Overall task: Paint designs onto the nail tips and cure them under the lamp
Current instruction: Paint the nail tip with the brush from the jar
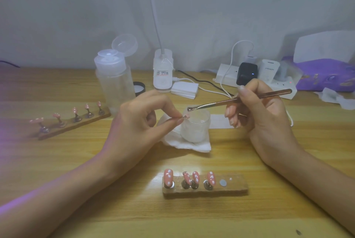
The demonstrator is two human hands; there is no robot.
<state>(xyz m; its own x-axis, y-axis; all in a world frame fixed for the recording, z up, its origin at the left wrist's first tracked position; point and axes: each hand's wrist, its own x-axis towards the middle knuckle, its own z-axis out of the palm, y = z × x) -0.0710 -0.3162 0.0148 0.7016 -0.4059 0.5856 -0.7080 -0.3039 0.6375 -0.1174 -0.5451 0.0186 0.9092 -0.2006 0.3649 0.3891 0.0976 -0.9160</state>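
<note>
Bare table lies open between the near nail stand and the jar. Above the jar, the raised left hand pinches a nail tip; the right hand grips the brush, whose tip is just beside the nail tip.

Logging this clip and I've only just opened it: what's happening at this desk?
A person is decorating pink nail tips. The left hand pinches one small tip beside an open jar, while the right hand holds a brush with its head above the jar. The near holder carries four dotted tips and one bare spot; a second holder at the left carries five.
</note>
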